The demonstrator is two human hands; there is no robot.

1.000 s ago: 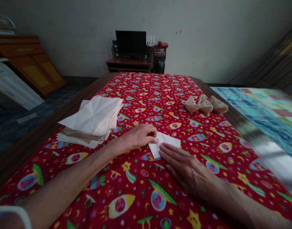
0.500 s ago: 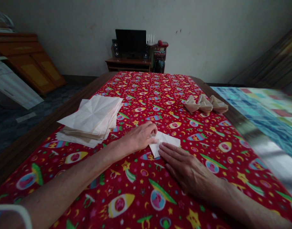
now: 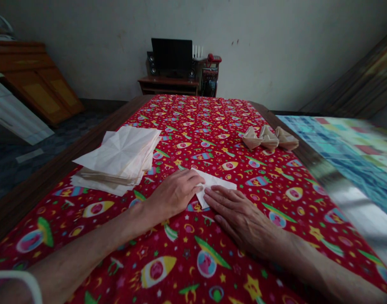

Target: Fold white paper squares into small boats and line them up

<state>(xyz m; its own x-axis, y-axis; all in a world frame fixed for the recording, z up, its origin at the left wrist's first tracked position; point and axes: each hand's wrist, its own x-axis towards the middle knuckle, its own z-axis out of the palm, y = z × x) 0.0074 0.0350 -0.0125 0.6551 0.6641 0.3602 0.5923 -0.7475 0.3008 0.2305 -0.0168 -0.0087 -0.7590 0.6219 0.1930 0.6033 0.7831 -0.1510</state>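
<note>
**Steadying a folded white paper [image 3: 214, 180] on a red patterned cloth [image 3: 180, 253]**

Seeing at left a loose stack of creased sheets [image 3: 122, 147], lying on the cloth. Reaching in from there with the left hand [image 3: 176, 192], curling its fingers inward and touching the paper's left side with the fingertips; not showing clearly any pinch under them, so not telling grip from mere contact. Finding the paper in the middle, lying low on the cloth between both hands. Judging it thin, very light and soft, probably creasing easily, sliding a little and tearing under a hard pull; best taking hold by the outer edges. Laying the right hand [image 3: 244, 215] over its near right part, extending the fingers nearly straight and close together, pressing without grasping. Noticing farther right three folded paper shapes [image 3: 269, 139], standing near the cloth's edge.
</note>
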